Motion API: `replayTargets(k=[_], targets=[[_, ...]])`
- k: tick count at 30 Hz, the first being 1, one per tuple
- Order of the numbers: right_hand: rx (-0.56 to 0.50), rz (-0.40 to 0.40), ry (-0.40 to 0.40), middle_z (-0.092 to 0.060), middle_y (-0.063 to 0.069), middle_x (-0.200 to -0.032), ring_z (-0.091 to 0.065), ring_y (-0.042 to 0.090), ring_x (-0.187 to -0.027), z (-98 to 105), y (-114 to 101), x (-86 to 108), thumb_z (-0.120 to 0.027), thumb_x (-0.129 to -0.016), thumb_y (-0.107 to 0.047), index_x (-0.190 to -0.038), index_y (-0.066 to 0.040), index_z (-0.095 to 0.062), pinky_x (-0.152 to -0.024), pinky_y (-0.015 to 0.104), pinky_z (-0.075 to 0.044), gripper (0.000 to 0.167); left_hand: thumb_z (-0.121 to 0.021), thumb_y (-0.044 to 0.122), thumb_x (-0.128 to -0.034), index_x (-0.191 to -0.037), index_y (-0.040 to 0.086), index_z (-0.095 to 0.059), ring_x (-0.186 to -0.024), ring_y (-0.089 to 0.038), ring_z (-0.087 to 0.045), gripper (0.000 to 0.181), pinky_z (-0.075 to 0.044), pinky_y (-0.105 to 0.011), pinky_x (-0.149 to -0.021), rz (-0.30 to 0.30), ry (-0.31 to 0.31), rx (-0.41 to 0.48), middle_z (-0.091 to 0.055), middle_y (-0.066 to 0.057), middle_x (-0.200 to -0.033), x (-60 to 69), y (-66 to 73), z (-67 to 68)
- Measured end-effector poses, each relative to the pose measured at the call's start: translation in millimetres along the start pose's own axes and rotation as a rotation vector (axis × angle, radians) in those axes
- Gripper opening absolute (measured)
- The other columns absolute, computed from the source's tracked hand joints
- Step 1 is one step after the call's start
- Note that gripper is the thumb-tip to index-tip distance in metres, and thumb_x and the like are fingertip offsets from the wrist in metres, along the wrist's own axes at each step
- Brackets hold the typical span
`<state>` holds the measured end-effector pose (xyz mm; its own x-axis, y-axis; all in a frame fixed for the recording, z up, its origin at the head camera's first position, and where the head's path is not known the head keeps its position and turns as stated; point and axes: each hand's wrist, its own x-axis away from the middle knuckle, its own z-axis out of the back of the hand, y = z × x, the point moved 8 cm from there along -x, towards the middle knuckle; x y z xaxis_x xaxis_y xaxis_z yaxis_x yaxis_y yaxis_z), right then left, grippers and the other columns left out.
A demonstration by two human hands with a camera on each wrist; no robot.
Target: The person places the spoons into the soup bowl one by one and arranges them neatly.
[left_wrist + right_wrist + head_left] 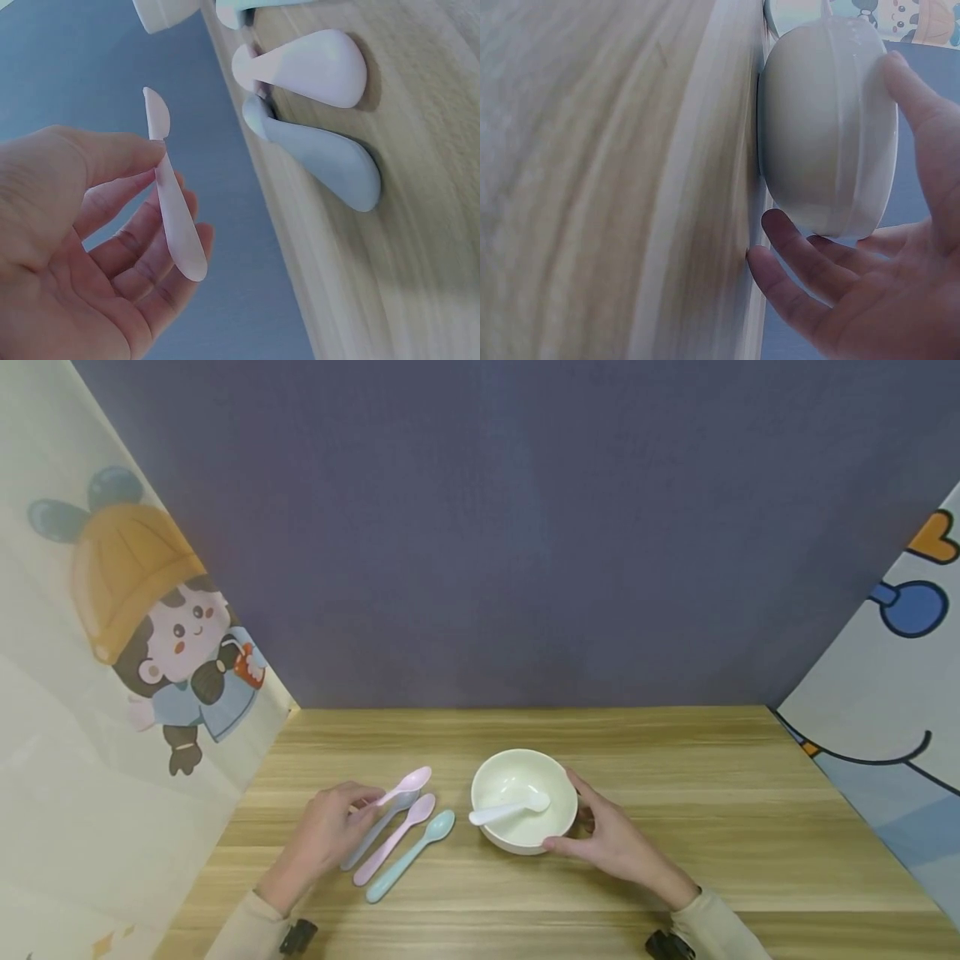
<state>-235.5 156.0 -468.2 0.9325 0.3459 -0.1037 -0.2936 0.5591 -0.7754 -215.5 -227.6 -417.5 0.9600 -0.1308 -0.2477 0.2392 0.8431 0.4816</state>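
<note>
Between thumb and fingers my left hand [333, 822] pinches a light pink spoon [182, 225], raised off the table in the left wrist view. Below it lie a grey-blue spoon [375, 835], a second pink spoon [393, 841] and a mint-green spoon [412, 853], side by side with their bowls pointing away from me. A cream bowl [489, 777] stands upright to their right, a white spoon [498, 812] resting inside with its handle over the near-left rim. My right hand [615, 843] holds the bowl's right side, thumb at the near rim and fingers around the far side.
Everything stands on a wood-grain table [697, 793]. A dark blue-grey panel [510, 543] rises at its back edge. Pale walls with cartoon prints stand at the left [60, 760] and right [847, 693].
</note>
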Motion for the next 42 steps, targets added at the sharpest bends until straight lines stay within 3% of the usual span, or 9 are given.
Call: replayTargets(k=[10,17,31,42], targets=[[-0.003,-0.008,0.001,-0.066,0.019,-0.141,-0.069,0.011,-0.103,-1,2,0.4,-0.093,-0.079,-0.048,-0.168,-0.005,-0.027,-0.088,0.026,-0.057,0.119,-0.079,0.008,-0.0928,-0.112,0.011,-0.081,-0.084,-0.013,-0.071,0.02,-0.059,-0.029,-0.072,-0.025,0.018,0.011,-0.078,-0.002,-0.098,1.0,7.1,0.3],[-0.001,0.001,-0.003,-0.067,0.019,-0.139,-0.069,0.012,-0.102,-1,1,0.5,-0.093,-0.08,-0.048,-0.168,-0.005,-0.026,-0.087,0.026,-0.058,0.119,-0.078,0.009,-0.0938,-0.114,0.012,-0.081,-0.08,-0.009,-0.069,0.02,-0.056,-0.024,-0.069,-0.016,-0.004,0.033,-0.078,-0.001,-0.098,1.2,10.8,-4.2],[-0.015,-0.016,-0.004,-0.066,0.02,-0.143,-0.07,0.015,-0.107,0,0,0.2,-0.093,-0.08,-0.047,-0.168,-0.005,-0.026,-0.09,0.027,-0.058,0.119,-0.081,0.009,-0.0921,-0.111,0.015,-0.082,-0.082,-0.01,-0.071,0.02,-0.057,-0.025,-0.071,-0.063,0.023,0.021,-0.078,0.001,-0.097,-0.4,23.5,-2.0],[-0.076,-0.024,-0.022,-0.054,0.024,-0.157,-0.072,0.026,-0.12,-3,1,0.6,-0.094,-0.08,-0.045,-0.169,-0.005,-0.023,-0.103,0.042,-0.059,0.12,-0.082,0.004,-0.0897,-0.11,0.012,-0.083,-0.079,-0.009,-0.069,0.022,-0.054,-0.021,-0.065,-0.103,0.045,0.062,-0.08,-0.002,-0.1,-1.2,30.9,0.0]])
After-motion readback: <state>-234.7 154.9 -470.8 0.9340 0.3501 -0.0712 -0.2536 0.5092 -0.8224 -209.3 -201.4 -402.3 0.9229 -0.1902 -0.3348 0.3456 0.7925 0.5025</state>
